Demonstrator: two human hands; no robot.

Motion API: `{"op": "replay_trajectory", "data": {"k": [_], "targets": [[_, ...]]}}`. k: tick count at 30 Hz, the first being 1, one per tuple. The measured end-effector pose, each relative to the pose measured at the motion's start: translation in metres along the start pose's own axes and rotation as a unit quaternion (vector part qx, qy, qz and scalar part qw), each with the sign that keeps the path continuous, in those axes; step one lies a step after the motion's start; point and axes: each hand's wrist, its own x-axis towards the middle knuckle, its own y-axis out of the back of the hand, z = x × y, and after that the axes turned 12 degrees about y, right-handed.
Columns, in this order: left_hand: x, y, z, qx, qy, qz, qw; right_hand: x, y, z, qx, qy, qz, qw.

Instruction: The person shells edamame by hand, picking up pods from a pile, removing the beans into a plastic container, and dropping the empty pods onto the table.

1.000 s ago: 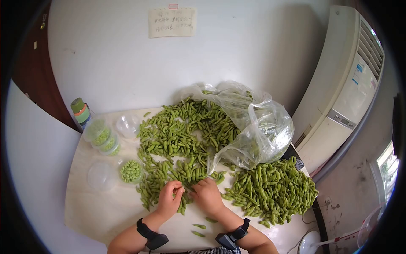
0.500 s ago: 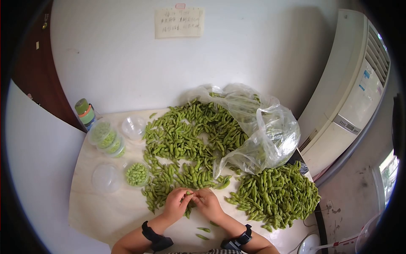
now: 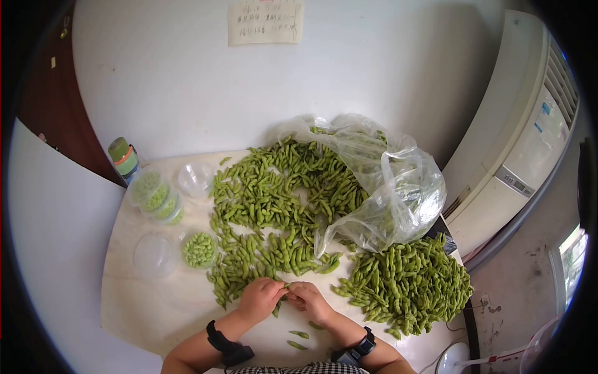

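Close together at the near side of the table, my left hand [image 3: 260, 299] and my right hand [image 3: 311, 300] both pinch one green edamame pod [image 3: 286, 285], largely covered by the fingers. Loose pods [image 3: 249, 258] spread across the table just beyond my knuckles. A few single pods [image 3: 299, 335] lie between my forearms. To the left of the hands, a clear round tub [image 3: 200, 250] holds shelled green beans.
A clear plastic bag [image 3: 405, 193] with pods lies at the back right, above a big heap of pods [image 3: 411, 287]. On the left are stacked tubs of beans [image 3: 163, 202], clear lids or bowls [image 3: 154, 255] and a green bottle [image 3: 123, 157]. An air conditioner [image 3: 504, 137] stands at right.
The whole view has shifted a little, with the table sitting slightly higher. My right fingers have curled inward more, and both hands stay together at the pod.
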Motion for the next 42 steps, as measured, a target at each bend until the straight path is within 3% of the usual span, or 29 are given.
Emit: {"op": "replay_trajectory", "data": {"k": [6,10,12,18,20,22,25,27,30,32,33,35,37,38,40,41,42], "targets": [[0.005,0.003,0.008,0.054,-0.045,-0.029,0.997,0.000,0.002,-0.006,0.036,-0.050,-0.005,0.998],[0.004,0.000,0.007,0.058,-0.046,-0.066,0.995,0.001,0.001,0.000,-0.043,-0.005,0.002,0.999],[0.001,-0.002,0.006,0.063,-0.055,-0.003,0.996,0.001,0.006,0.008,-0.085,0.034,-0.011,0.996],[-0.005,-0.007,0.003,0.007,0.037,-0.029,0.999,0.008,0.008,0.013,-0.097,0.070,-0.034,0.992],[-0.005,-0.006,0.003,0.029,0.040,-0.029,0.998,0.005,0.010,0.005,-0.112,0.088,-0.042,0.989],[-0.008,-0.007,0.000,0.015,0.045,-0.029,0.998,0.002,0.010,-0.011,-0.238,0.144,-0.069,0.958],[-0.005,-0.005,0.004,0.007,0.033,-0.025,0.999,-0.019,0.016,-0.067,-0.276,0.102,-0.070,0.953],[-0.005,-0.006,0.004,-0.004,0.009,-0.005,1.000,-0.035,0.035,-0.105,-0.308,0.167,-0.058,0.935],[-0.005,-0.008,0.001,-0.011,-0.007,0.000,1.000,-0.062,0.067,-0.161,-0.360,0.213,0.127,0.899],[-0.007,-0.005,0.001,-0.011,0.009,-0.019,1.000,-0.072,0.102,-0.187,-0.375,0.268,0.268,0.846],[-0.008,-0.004,0.002,-0.011,0.026,-0.040,0.999,-0.070,0.134,-0.192,-0.392,0.312,0.332,0.799],[-0.006,-0.007,0.001,-0.013,0.014,-0.018,1.000,-0.073,0.202,-0.201,-0.486,0.316,0.437,0.687],[-0.005,-0.009,0.001,-0.014,0.001,0.005,1.000,-0.077,0.237,-0.211,-0.556,0.237,0.521,0.603],[-0.006,-0.008,0.001,-0.012,0.005,0.001,1.000,-0.079,0.271,-0.208,-0.556,0.239,0.521,0.602],[-0.006,-0.009,-0.001,-0.009,0.007,0.001,1.000,-0.078,0.316,-0.202,-0.727,0.155,0.504,0.440],[-0.006,-0.010,-0.002,-0.013,0.007,0.004,1.000,-0.077,0.320,-0.203,-0.726,0.157,0.505,0.439],[-0.007,-0.010,-0.003,-0.017,0.007,0.006,1.000,-0.077,0.323,-0.202,-0.715,0.077,0.511,0.470]]}}
